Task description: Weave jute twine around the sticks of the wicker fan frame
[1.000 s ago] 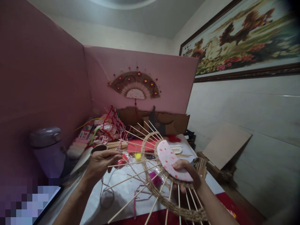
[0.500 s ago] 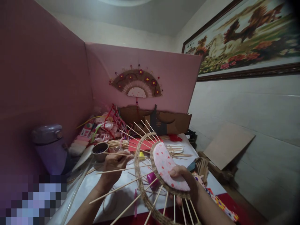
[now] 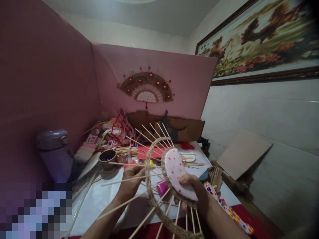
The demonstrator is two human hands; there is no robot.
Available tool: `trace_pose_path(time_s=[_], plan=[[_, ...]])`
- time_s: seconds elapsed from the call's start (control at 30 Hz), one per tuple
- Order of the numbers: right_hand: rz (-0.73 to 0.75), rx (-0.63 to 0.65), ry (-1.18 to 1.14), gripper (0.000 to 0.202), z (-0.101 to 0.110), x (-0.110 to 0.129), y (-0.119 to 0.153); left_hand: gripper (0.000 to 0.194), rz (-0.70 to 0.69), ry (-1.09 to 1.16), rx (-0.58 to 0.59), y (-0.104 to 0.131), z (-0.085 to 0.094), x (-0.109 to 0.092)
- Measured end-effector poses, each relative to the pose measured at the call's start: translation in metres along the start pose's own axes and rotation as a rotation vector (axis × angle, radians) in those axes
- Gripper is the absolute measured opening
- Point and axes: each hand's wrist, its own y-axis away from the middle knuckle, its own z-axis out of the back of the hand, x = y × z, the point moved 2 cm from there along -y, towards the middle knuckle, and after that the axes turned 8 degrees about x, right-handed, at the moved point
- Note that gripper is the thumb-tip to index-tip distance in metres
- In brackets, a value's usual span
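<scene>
1. The right hand (image 3: 193,189) holds the half-made fan frame (image 3: 159,186) above the near edge of the tabletop (image 3: 104,196), thumb pressed on the pink dotted fabric half-disc (image 3: 178,172), fingers curled behind it.
2. The left hand (image 3: 131,181) is closed around the bamboo sticks (image 3: 124,181) on the frame's left side; whether it pinches one stick or the cord cannot be told.
3. Progress, as judged: the sticks are set and fanned out, and one band of brown woven cord (image 3: 149,172) runs around them. Between that band and the stick tips the spokes stand bare, whereas the finished fan (image 3: 147,88) on the pink board (image 3: 189,86) is woven full and decorated; much weaving appears left.
4. The frame's lower part is cut off by the bottom edge of the view.
5. The back left corner carries a heap of cords and scraps (image 3: 116,132), hard to sort; a small bowl (image 3: 107,158) sits beside it.
</scene>
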Motion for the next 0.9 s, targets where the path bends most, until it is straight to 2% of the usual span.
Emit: trace_pose_path(time_s=[0.17, 0.37, 0.57, 0.67, 0.77, 0.9], plan=[[0.107, -0.054, -0.001, 0.034, 0.008, 0.0, -0.006, 0.027, 0.074, 0.147, 0.02, 0.001, -0.007, 0.0], [0.131, -0.101, -0.028, 0.033, 0.017, -0.002, -0.009, 0.024, 0.105, 0.256, 0.007, 0.001, -0.002, 0.002], [0.186, -0.115, -0.004, 0.033, 0.017, -0.004, -0.012, 0.017, 0.102, 0.294, 0.002, 0.006, -0.001, -0.013], [0.201, -0.126, 0.016, 0.034, 0.02, -0.004, -0.012, 0.019, 0.074, 0.338, -0.03, 0.007, 0.0, -0.018], [0.192, -0.127, 0.03, 0.033, 0.021, -0.004, -0.012, 0.024, 0.078, 0.404, -0.083, 0.008, 0.003, -0.015], [0.191, -0.124, 0.038, 0.032, 0.019, -0.003, -0.012, 0.027, 0.123, 0.434, -0.087, 0.009, 0.006, -0.011]])
